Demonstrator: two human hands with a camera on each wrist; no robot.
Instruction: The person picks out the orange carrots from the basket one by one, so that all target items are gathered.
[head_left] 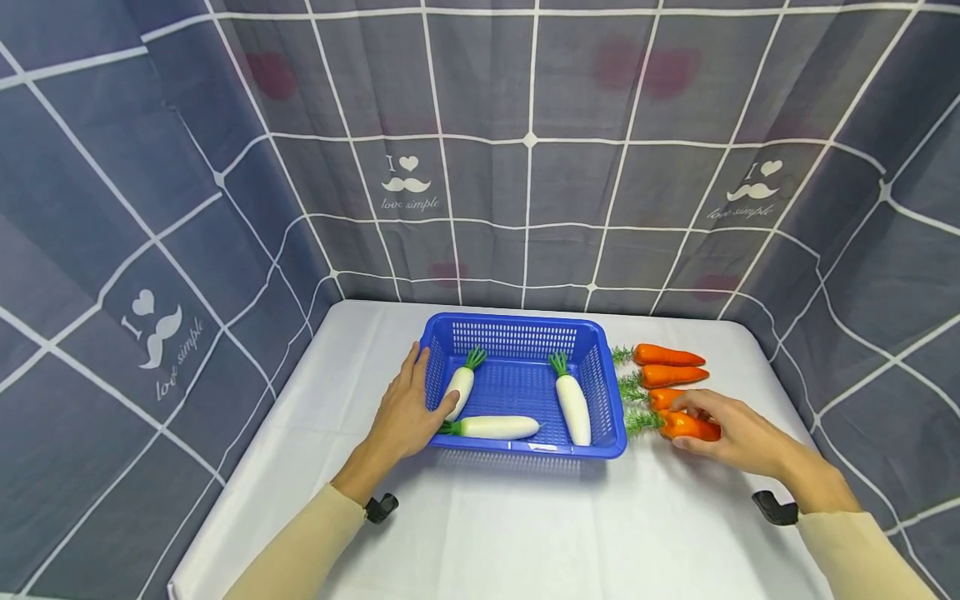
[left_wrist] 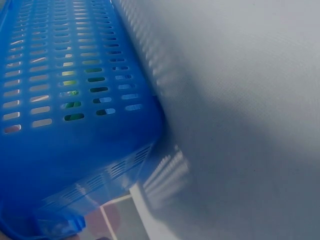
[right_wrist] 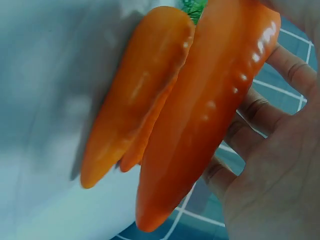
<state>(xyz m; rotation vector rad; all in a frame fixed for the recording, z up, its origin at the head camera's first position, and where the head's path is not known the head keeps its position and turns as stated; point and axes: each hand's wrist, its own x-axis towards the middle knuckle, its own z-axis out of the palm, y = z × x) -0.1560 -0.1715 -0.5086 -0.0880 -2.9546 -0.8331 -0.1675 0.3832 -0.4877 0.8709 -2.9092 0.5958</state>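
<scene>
A blue perforated plastic basket (head_left: 517, 450) holds three white radishes with green tops: one radish (head_left: 461, 387) at the left, another radish (head_left: 573, 408) at the right, and a third radish (head_left: 498, 427) lying along the front. Against the basket's left rim rests my left hand (head_left: 405, 412), fingers fairly straight and thumb over the edge; in the left wrist view it is almost wholly out of frame. My right hand (head_left: 731, 429) holds the nearest orange carrot (right_wrist: 205, 115) between thumb and fingers. Beyond it, another carrot (head_left: 664, 399) is partly hidden by that hand.
Two more carrots, a middle carrot (head_left: 675, 376) and a far carrot (head_left: 667, 356), lie right of the basket, leafy tops towards it. A white cloth (head_left: 517, 533) covers the table. Dark checked curtains (head_left: 487, 183) enclose its back and sides.
</scene>
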